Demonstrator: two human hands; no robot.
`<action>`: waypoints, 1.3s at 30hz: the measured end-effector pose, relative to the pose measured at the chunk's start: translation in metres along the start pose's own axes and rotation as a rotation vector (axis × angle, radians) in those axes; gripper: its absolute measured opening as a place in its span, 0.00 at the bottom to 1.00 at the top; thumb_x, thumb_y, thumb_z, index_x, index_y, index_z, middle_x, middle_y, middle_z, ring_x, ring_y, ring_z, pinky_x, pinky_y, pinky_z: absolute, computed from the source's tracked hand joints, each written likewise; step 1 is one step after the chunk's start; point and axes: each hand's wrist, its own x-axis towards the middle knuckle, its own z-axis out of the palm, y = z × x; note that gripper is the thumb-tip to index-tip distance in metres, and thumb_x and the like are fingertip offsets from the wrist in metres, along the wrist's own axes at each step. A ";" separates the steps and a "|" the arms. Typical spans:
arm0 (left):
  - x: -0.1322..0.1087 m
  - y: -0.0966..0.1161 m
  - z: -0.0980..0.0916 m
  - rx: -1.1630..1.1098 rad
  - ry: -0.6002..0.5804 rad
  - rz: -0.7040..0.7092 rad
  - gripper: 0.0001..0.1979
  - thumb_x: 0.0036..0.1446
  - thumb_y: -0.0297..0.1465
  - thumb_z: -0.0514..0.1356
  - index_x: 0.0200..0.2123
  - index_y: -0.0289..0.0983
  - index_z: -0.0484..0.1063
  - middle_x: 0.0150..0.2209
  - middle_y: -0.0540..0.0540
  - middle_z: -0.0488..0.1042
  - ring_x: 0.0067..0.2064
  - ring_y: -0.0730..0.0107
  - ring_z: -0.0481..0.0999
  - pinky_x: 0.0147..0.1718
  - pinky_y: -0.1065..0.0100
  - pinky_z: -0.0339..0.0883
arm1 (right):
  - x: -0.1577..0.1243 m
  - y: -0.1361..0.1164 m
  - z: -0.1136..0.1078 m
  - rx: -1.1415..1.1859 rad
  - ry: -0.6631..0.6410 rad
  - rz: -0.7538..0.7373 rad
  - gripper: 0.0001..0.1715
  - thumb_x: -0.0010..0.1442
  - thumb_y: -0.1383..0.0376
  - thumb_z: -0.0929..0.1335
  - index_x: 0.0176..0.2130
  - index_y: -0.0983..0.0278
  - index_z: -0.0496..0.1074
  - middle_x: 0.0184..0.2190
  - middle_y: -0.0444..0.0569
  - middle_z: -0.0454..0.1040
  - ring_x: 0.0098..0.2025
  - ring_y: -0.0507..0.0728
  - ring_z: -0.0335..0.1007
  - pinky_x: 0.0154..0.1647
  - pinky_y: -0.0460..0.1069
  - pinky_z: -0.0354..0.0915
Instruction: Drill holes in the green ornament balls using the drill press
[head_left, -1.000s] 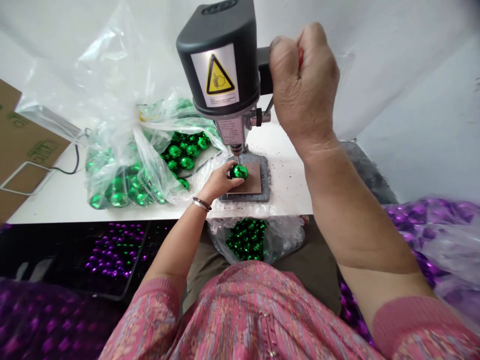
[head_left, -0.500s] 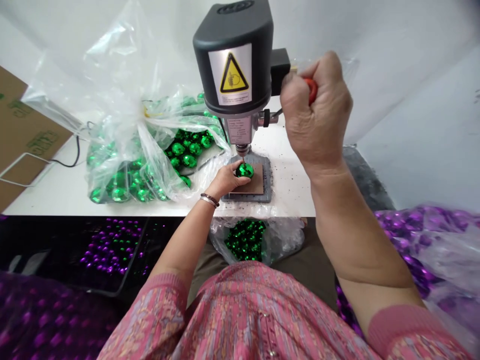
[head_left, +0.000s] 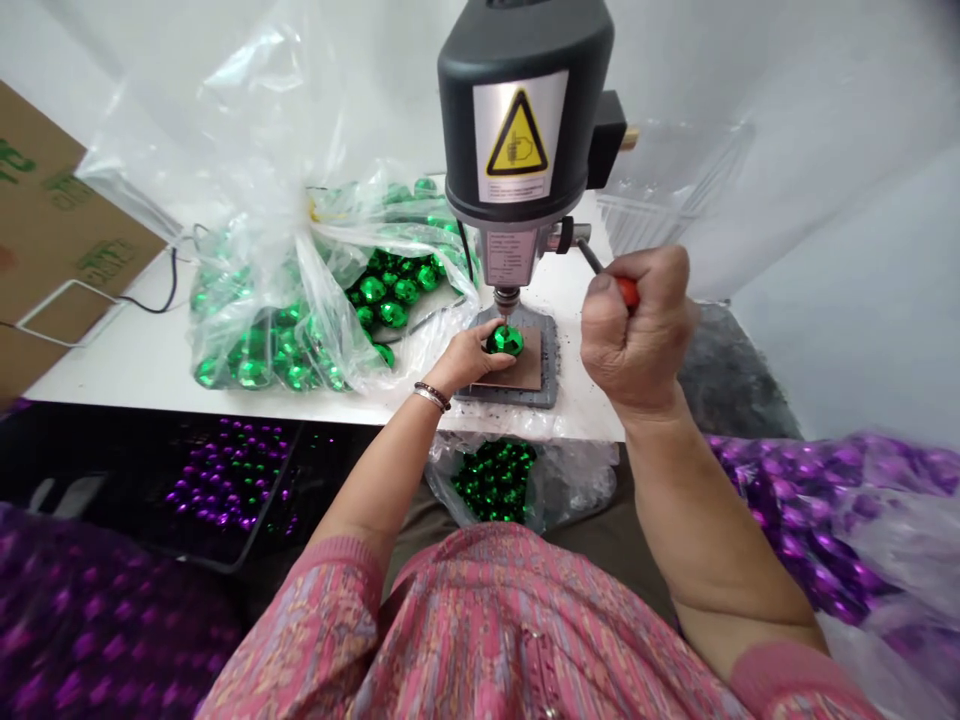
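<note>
Left arm (head_left: 379, 478) extends forward and inward; left hand (head_left: 469, 361) is set in a grip between thumb and fingers. Right arm (head_left: 712, 535) extends forward; right hand (head_left: 643, 335) is clenched fist-like, thumb on the inner side. Hands are apart.

I can see a shiny, faceted green ball (head_left: 508, 344) on a brown board (head_left: 528, 372), pinched in the left hand (head_left: 472, 360). Above it looms the black-headed drill press (head_left: 525, 110), its lever (head_left: 590, 255) slanting down into the right hand (head_left: 637, 328).
</note>
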 end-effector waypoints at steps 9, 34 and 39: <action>0.001 -0.005 0.003 -0.003 0.019 0.039 0.37 0.48 0.32 0.70 0.62 0.34 0.69 0.45 0.46 0.80 0.43 0.67 0.76 0.46 0.69 0.69 | -0.011 0.003 0.008 -0.041 0.101 -0.064 0.04 0.64 0.64 0.61 0.36 0.60 0.63 0.26 0.40 0.64 0.27 0.49 0.62 0.32 0.46 0.63; -0.032 -0.015 -0.011 -0.047 -0.055 0.159 0.34 0.45 0.32 0.70 0.58 0.38 0.71 0.47 0.46 0.78 0.43 0.66 0.76 0.44 0.68 0.70 | 0.051 -0.016 0.014 0.164 0.160 0.208 0.13 0.65 0.59 0.60 0.30 0.60 0.53 0.23 0.38 0.56 0.26 0.47 0.53 0.31 0.47 0.55; -0.038 -0.035 -0.052 -0.037 0.058 0.143 0.29 0.49 0.35 0.70 0.55 0.38 0.73 0.49 0.42 0.78 0.40 0.67 0.75 0.41 0.67 0.69 | 0.045 -0.015 0.014 0.186 0.153 0.211 0.12 0.65 0.62 0.60 0.30 0.60 0.53 0.24 0.38 0.56 0.26 0.46 0.52 0.32 0.47 0.55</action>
